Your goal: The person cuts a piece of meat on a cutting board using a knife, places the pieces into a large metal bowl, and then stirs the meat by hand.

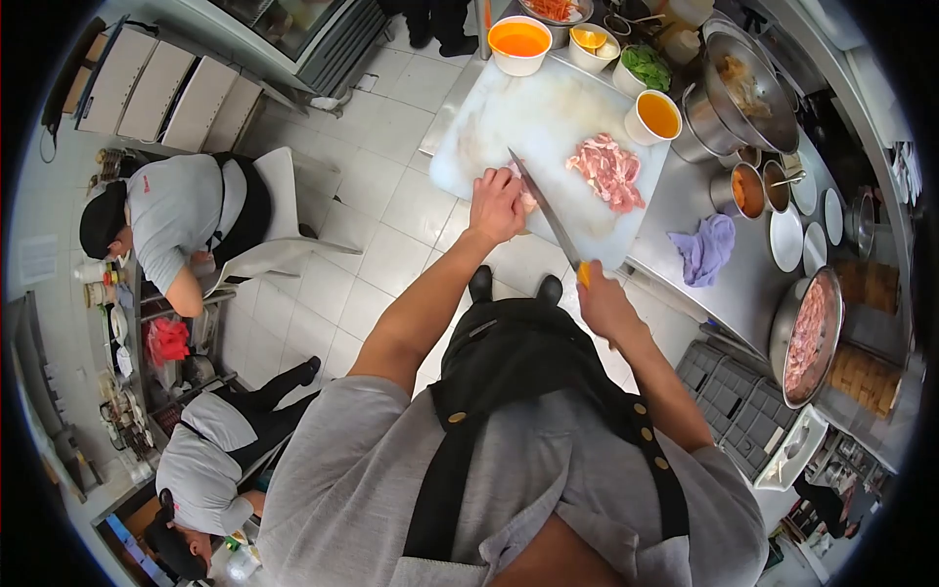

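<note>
The kitchen had pale floor tiles, and a steel counter (685, 196) bearing one white cutting board (528, 117). Two co-workers (176, 220) bent over shelves at nine o'clock. One pile of raw meat (606, 171) lay at two o'clock from the left hand (497, 205), which pressed down a meat piece (528, 203). The right hand (604, 305) clasped the orange handle of one knife (548, 210), its blade just beside that piece.

The board (528, 117) lies on the counter (675, 205) before the person. At its near edge the left hand (497, 205) holds a meat piece (529, 203). The knife (544, 207), in the right hand (604, 303), crosses just right of it. A meat pile (608, 171) lies further right on the board. A bowl (518, 44) stands at the far edge and a cup (653, 115) at the right corner. A cloth (704, 249) lies on the counter right of the board, and a pan (810, 338) right of that. A co-worker (176, 220) is well off to the left
</note>
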Demonstrator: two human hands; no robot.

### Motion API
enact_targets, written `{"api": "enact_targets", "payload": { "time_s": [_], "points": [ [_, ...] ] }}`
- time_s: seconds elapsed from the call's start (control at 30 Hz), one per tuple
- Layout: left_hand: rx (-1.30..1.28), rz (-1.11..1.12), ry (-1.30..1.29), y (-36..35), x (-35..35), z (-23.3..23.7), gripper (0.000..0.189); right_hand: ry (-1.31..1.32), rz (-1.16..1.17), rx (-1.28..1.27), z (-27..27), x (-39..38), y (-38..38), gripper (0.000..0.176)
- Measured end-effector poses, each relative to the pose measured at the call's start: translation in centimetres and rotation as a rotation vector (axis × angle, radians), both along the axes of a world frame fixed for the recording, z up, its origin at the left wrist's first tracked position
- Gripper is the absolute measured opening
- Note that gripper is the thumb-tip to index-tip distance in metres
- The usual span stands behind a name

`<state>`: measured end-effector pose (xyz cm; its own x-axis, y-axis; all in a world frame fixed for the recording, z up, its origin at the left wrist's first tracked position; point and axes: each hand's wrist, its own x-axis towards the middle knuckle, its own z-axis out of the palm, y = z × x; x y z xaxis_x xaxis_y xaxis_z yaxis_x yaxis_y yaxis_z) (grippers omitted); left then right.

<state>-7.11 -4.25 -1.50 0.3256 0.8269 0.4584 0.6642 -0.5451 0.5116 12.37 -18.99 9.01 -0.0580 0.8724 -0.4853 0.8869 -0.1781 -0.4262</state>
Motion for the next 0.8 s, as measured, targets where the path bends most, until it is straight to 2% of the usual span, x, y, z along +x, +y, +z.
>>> {"api": "enact_targets", "payload": {
  "time_s": [0.13,0.27,0.33,0.43,0.53,0.6,0.73,0.8],
  "points": [
    [-0.026,-0.012,-0.016,-0.4,-0.1,0.9,0.012,0.062,-0.011,0.237,-6.8,-3.2,6.3,0.032],
    [-0.023,-0.002,0.017,-0.4,-0.3,0.9,0.012,-0.007,0.027,0.197,-5.4,-0.6,5.5,0.031],
    [-0.013,0.013,-0.005,-0.2,0.0,0.6,0.012,-0.111,-0.120,0.164,-3.6,2.7,3.6,0.032],
    [-0.020,0.002,-0.005,0.0,0.0,0.4,0.013,-0.069,-0.104,0.235,-1.1,1.9,3.4,0.033],
    [-0.084,0.020,-0.012,-0.1,0.1,0.6,0.017,-0.009,-0.089,0.250,-1.1,-1.4,2.7,0.034],
    [-0.036,0.029,0.067,0.1,0.2,0.9,0.019,0.002,-0.102,0.229,-0.8,-2.2,1.6,0.035],
    [-0.067,0.002,0.098,0.2,0.2,0.7,0.019,-0.014,-0.152,0.156,-0.4,-1.6,-2.8,0.035],
    [-0.118,0.001,0.169,0.1,0.1,0.7,0.021,-0.063,-0.167,0.006,-1.5,-0.8,-4.5,0.036]
  ]
}}
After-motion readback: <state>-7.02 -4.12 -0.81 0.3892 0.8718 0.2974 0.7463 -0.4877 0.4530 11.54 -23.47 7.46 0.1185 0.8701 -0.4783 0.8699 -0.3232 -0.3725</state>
